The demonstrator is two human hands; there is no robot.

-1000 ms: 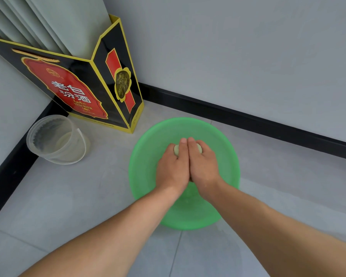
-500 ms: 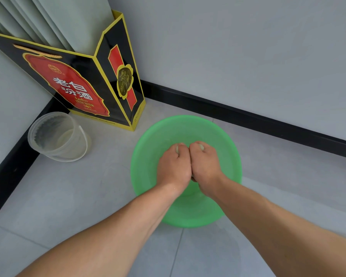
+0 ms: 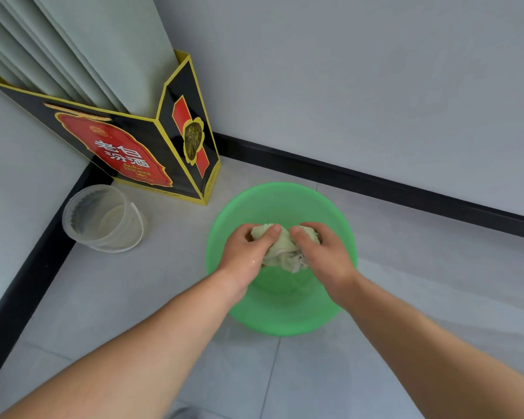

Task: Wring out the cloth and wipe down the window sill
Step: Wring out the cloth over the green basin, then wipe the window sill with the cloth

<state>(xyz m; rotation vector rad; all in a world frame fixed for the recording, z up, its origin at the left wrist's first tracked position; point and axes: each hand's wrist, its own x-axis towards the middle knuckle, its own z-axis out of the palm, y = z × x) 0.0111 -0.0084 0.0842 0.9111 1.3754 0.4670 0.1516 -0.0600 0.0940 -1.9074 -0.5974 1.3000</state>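
Cloth (image 3: 280,247) is bunched over the green basin (image 3: 280,196), gripped at both ends. Left hand (image 3: 247,252) and right hand (image 3: 321,252) have fingers curled shut on it, thumbs on top. Wringing under way. Recommend twisting the hands in opposite directions, low over the basin, so runoff lands inside, not on the floor (image 3: 133,291).

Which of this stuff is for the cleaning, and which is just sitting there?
For the job:
- pale green cloth, bunched between both hands
- green basin, under the cloth
- left hand and right hand, each with a closed grip on the cloth

Just sitting there:
- clear plastic bucket on the floor
- black, red and yellow box in the corner
- curtain behind the box
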